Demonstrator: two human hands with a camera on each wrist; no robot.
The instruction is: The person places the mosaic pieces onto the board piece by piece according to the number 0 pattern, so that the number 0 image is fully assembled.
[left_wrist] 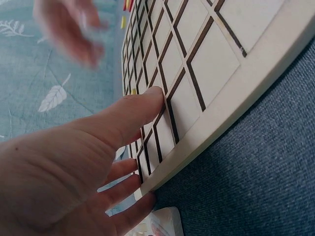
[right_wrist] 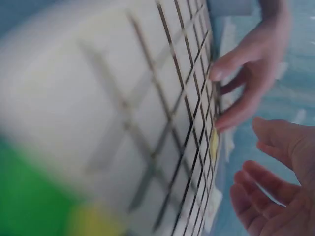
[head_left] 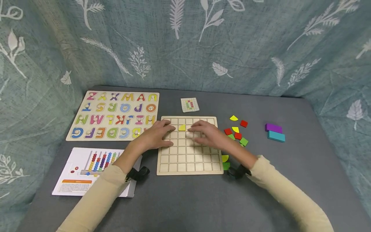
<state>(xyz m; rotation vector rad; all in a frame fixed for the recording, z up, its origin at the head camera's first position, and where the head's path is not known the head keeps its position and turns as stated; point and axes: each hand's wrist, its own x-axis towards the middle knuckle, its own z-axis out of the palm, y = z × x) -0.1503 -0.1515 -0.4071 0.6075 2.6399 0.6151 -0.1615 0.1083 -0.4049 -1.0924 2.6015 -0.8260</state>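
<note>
A wooden grid board point(head_left: 189, 172) lies on the table in front of the person. One yellow quarter-round tile point(head_left: 182, 128) sits in a cell near its far edge. The left hand point(head_left: 155, 135) rests along the board's left side, thumb and fingertips on the grid; in the left wrist view its thumb point(left_wrist: 147, 101) touches the surface near the rim. Over the right half of the board is the right hand point(head_left: 208, 134), fingers spread and bent a little, with nothing between them. In the right wrist view that hand point(right_wrist: 275, 182) hovers above the board.
Red tiles point(head_left: 244, 123), green tiles point(head_left: 244, 141) and yellow tiles point(head_left: 233, 118) lie right of the board. Behind it is a pattern card point(head_left: 189, 104). An alphabet puzzle point(head_left: 113, 116) and a white abacus box point(head_left: 87, 174) stand left; purple point(head_left: 273, 128) and teal blocks point(head_left: 276, 136) far right.
</note>
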